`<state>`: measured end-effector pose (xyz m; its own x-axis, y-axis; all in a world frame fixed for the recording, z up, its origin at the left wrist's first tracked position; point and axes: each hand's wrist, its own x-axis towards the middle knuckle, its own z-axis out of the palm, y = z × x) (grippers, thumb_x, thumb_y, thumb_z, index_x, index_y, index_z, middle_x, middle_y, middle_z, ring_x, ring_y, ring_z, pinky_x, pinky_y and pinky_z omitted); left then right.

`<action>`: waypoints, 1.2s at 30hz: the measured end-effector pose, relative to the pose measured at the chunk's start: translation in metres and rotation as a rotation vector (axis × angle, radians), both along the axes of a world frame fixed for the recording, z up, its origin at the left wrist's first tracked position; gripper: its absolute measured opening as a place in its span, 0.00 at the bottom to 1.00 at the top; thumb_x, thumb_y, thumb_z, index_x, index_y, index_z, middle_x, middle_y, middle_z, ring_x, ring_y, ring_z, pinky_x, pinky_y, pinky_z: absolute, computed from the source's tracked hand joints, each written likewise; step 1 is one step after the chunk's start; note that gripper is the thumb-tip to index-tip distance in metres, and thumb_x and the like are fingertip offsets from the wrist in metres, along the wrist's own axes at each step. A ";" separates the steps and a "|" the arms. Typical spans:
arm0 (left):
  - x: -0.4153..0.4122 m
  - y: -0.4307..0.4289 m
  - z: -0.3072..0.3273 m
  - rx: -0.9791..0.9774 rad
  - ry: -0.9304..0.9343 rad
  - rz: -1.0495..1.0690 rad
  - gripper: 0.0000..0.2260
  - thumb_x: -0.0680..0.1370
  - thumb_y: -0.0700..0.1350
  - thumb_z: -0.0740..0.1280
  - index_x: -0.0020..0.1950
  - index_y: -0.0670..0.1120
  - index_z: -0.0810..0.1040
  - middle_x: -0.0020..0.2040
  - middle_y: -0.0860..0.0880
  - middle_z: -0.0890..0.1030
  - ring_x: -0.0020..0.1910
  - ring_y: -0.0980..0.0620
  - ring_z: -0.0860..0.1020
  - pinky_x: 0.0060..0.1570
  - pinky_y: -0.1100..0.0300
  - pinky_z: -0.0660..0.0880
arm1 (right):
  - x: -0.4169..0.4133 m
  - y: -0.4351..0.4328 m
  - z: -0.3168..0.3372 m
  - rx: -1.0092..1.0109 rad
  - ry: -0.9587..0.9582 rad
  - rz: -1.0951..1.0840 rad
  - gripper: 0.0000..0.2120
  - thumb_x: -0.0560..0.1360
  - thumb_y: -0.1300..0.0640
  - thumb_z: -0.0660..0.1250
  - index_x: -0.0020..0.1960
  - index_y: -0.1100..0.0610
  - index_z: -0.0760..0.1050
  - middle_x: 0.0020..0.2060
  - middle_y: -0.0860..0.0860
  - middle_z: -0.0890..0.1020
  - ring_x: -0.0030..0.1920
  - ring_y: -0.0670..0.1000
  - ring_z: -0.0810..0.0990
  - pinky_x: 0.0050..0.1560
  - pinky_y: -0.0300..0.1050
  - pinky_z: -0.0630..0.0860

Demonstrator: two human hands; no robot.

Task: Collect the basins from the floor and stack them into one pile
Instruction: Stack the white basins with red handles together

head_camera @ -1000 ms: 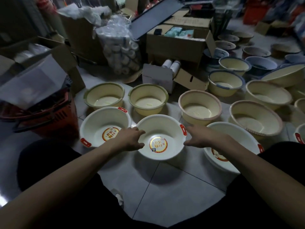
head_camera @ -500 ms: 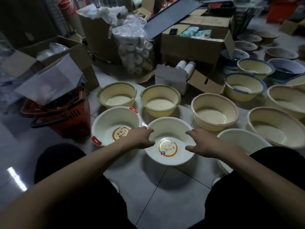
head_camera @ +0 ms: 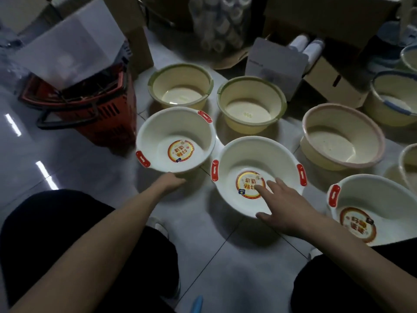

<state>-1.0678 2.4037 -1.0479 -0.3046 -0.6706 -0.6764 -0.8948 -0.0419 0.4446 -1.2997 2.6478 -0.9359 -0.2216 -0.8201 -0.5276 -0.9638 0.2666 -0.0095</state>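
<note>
Basins crowd the tiled floor ahead of the person's dark-clad knees, with a bare stretch of tile between the legs as the only open room. Nearest on the right, a white basin with red handles sits partly cut off by the right knee. The right hand lies spread over the near rim of the centre white basin, fingers open, forefinger on the round sticker inside, thumb outside the rim; it closes on nothing. The left hand reaches under the near edge of the left white basin; its fingers are hidden, so the grip cannot be told. The two white rims nearly touch. Left of them stands a red shopping basket, close to the left basin. Farther off sit two green-rimmed yellow basins side by side, a pink-rimmed basin to the right, and a blue-rimmed basin at the far right edge, hemmed in by cardboard boxes.

Half a second ago both hands gripped the centre basin's rim; the left has since shifted to its neighbour, and the view has dipped closer.
</note>
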 end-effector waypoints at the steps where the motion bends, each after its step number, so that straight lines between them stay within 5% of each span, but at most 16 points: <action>1: -0.001 -0.003 -0.004 0.071 0.003 0.126 0.17 0.80 0.54 0.67 0.65 0.48 0.71 0.57 0.43 0.78 0.48 0.47 0.78 0.45 0.54 0.78 | 0.000 -0.002 -0.003 0.022 0.013 0.021 0.39 0.80 0.37 0.62 0.83 0.49 0.48 0.81 0.56 0.56 0.81 0.61 0.52 0.77 0.57 0.61; 7: -0.019 -0.029 -0.038 0.463 0.371 0.920 0.29 0.79 0.52 0.71 0.74 0.43 0.66 0.62 0.37 0.78 0.56 0.39 0.81 0.61 0.42 0.79 | -0.009 -0.019 -0.019 0.096 0.009 0.072 0.38 0.82 0.38 0.60 0.83 0.49 0.46 0.82 0.57 0.52 0.81 0.61 0.49 0.78 0.56 0.58; 13: -0.028 -0.049 -0.051 0.621 0.680 1.330 0.27 0.76 0.46 0.74 0.72 0.43 0.68 0.64 0.36 0.78 0.60 0.37 0.81 0.61 0.40 0.78 | -0.022 -0.019 -0.031 0.124 0.007 0.062 0.40 0.81 0.36 0.60 0.83 0.48 0.44 0.83 0.57 0.50 0.82 0.61 0.48 0.79 0.57 0.56; 26: -0.062 -0.026 0.017 0.445 0.782 1.384 0.24 0.82 0.34 0.66 0.77 0.45 0.67 0.75 0.38 0.69 0.73 0.34 0.70 0.62 0.41 0.79 | -0.040 0.009 -0.019 0.054 -0.017 -0.008 0.41 0.80 0.36 0.60 0.83 0.47 0.43 0.82 0.55 0.51 0.82 0.59 0.51 0.77 0.56 0.63; 36: -0.058 0.018 0.090 0.363 0.708 1.106 0.15 0.83 0.35 0.64 0.70 0.36 0.71 0.66 0.36 0.77 0.67 0.35 0.76 0.63 0.44 0.78 | -0.047 0.028 -0.003 -0.053 -0.024 -0.077 0.39 0.79 0.39 0.64 0.82 0.50 0.51 0.78 0.58 0.61 0.77 0.59 0.60 0.71 0.56 0.69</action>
<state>-1.1259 2.4213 -0.9584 -0.0812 -0.6080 -0.7898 0.0956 -0.7935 0.6010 -1.3464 2.6760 -0.9387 -0.2725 -0.8279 -0.4903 -0.9398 0.3382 -0.0488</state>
